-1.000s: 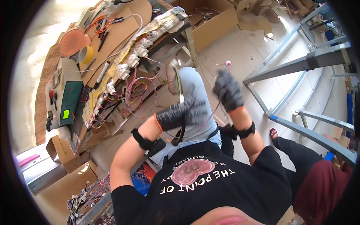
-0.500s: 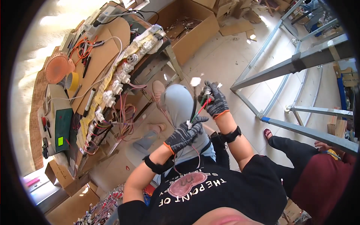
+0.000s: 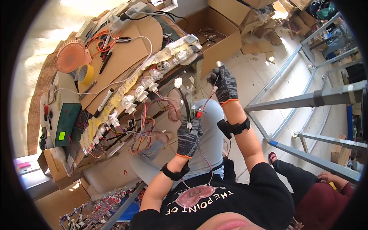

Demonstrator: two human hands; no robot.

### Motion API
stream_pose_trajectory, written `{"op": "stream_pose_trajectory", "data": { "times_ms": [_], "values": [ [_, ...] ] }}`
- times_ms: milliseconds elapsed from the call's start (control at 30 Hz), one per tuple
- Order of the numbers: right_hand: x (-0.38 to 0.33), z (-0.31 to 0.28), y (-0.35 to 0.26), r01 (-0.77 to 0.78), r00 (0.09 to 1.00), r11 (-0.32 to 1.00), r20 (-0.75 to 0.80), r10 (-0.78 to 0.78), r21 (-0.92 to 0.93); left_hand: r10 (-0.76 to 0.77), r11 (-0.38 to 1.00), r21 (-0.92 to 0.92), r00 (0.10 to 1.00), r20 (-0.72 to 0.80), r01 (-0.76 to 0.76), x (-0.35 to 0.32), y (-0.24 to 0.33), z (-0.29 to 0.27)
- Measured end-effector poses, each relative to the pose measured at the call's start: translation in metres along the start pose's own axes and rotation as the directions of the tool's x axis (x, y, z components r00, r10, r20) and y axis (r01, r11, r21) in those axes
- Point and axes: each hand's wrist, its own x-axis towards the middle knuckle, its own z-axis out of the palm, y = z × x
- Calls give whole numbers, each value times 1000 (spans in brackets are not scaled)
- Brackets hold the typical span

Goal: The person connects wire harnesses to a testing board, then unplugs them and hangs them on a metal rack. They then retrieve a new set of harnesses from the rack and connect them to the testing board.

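Observation:
Both my hands wear grey knit gloves with orange cuffs. My left hand (image 3: 189, 140) is closed around a wire harness (image 3: 185, 106) over my knee; its black, green and red wires stick up from the fingers. A white connector (image 3: 178, 82) tops the black wires, and a red piece (image 3: 199, 114) sits just above the fingers. Farther off and to the right, my right hand (image 3: 225, 85) is closed, with thin reddish wires (image 3: 209, 97) running from it down towards the left hand. A small whitish piece (image 3: 219, 64) shows at its fingertips. The exact grip there is hidden.
At left, a workbench carries a taped board (image 3: 126, 82) with several white connectors (image 3: 141, 93), an orange fan (image 3: 71, 56), yellow tape (image 3: 86, 74) and a marker (image 3: 104, 100). A cardboard box (image 3: 224, 42) stands beyond. Metal frames (image 3: 306, 101) and another person (image 3: 322, 203) are at right.
My hands have moved apart: the right one went farther away, while the left turned more upright around the harness. The view has shifted, bringing the bench nearer the middle.

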Motion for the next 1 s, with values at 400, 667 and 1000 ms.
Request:
{"op": "stream_pose_trajectory", "data": {
  "times_ms": [400,667,1000],
  "values": [
    [-8,50,-11,660,711,80,587,-388,-747,40,978,-185,957,-288,-96,-10,28,-2],
    [6,49,-16,205,935,684,347,76,-700,52,957,-263,966,-253,-120,7,13,-3],
    [54,20,-22,762,579,-261,804,-136,-593,69,954,-266,963,-259,-139,25,17,4]
  ]
}}
